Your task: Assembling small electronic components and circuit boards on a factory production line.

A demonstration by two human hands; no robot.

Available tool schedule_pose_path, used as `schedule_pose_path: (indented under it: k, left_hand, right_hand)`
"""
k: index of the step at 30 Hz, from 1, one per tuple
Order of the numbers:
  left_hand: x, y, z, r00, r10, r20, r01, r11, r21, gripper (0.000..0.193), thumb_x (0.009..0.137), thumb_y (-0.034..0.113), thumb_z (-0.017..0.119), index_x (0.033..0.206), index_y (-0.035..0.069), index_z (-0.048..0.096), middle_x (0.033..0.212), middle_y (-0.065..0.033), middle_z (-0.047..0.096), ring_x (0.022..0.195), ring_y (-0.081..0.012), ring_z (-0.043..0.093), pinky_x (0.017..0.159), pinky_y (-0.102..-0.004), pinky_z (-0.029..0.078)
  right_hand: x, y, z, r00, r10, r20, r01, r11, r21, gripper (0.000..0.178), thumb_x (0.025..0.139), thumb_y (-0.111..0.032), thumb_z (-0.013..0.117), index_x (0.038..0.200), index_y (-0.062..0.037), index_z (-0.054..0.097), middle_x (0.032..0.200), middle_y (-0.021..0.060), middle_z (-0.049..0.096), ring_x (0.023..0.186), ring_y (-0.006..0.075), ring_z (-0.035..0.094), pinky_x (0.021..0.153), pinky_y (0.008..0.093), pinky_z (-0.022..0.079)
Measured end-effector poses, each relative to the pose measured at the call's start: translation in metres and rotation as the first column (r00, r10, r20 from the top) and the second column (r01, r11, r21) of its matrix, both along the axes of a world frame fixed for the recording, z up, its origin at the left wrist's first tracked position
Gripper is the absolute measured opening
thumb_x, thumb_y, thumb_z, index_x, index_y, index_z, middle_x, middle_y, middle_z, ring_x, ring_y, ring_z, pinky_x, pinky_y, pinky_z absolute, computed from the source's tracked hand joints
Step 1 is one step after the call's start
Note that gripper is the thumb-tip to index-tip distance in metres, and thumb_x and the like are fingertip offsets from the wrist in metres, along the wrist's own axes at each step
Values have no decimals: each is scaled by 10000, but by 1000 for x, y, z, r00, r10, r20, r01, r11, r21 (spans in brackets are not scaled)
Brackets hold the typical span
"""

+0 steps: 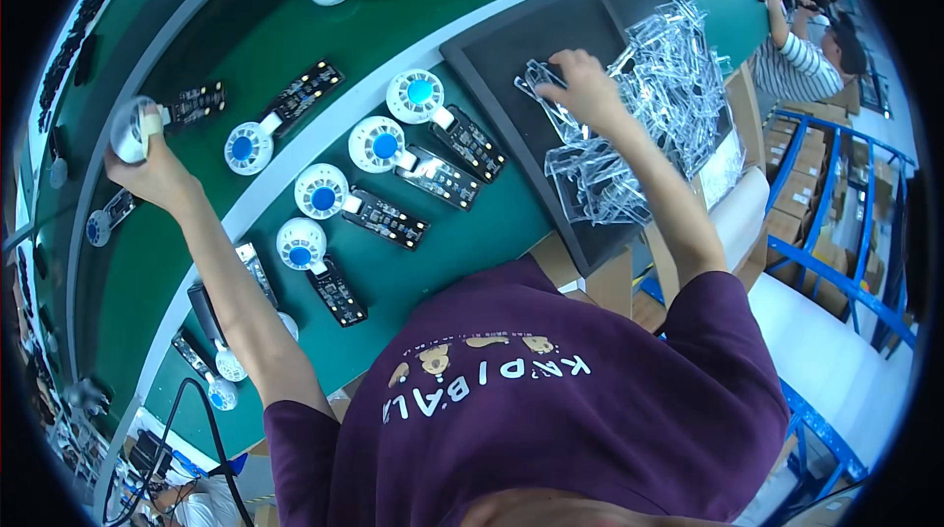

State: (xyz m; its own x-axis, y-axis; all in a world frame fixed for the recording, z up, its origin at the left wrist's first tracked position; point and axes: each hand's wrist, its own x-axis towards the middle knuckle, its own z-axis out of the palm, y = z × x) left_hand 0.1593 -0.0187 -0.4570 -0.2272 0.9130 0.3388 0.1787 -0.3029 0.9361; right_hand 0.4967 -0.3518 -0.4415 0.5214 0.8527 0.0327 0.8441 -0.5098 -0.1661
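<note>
At the left, my left hand (pixel 155 168) is closed around the white round head of a small fan-like device (pixel 128 129), with its black circuit board (pixel 199 104) sticking out to the right. A yellowish wrap covers one finger of this hand. Over a dark tray (pixel 492 70), my right hand (pixel 587 92) has its thumb and fingers apart, at a clear plastic frame-like piece (pixel 536 83). To its right, a heap of similar clear plastic pieces (pixel 678 65) fills that side of the tray. Whether the fingertips touch the nearest piece is hard to tell.
Several similar devices with blue-centred white heads (pixel 321 191) lie in a row on the green table (pixel 433 266). Others rest on the green belt (pixel 285 26) beyond a pale rail. A person in a striped shirt (pixel 801 70) works at far right, near blue shelving (pixel 836 144) with cardboard boxes.
</note>
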Motion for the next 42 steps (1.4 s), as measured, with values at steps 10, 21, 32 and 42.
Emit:
schedule_pose_path:
  k: [10,21,32,42]
  left_hand:
    - [15,-82,78,471,-206,858,608,780,-147,560,813,389,600,1124,-48,437,1042,-204,547,938,-312,568,883,-448,442]
    - [53,-158,69,406,-330,852,843,495,-210,596,774,505,607,1035,-20,503,934,-196,582,841,-287,610,759,-466,527]
    - [55,-166,68,348,-298,889,858,484,-174,510,775,475,621,1001,33,508,884,-126,584,789,-255,612,703,-412,537]
    - [58,-170,38,404,-56,913,725,628,-282,429,794,401,633,995,47,498,882,-75,564,780,-210,590,701,-335,498]
  right_hand:
    - [-18,-29,15,987,153,45,-154,988,17,308,809,-209,573,1041,-8,554,834,171,618,710,327,612,673,419,477]
    - [-14,-24,69,905,392,165,-301,864,-404,576,768,-76,492,1307,24,316,649,153,610,630,330,615,631,424,493]
    - [-10,-15,115,956,292,-13,-245,774,-584,514,852,-225,496,1316,-54,354,997,236,525,941,356,546,796,421,448]
    - [-137,15,109,957,270,-108,-257,959,122,482,831,-208,571,1277,-87,434,957,178,458,863,317,479,769,389,420]
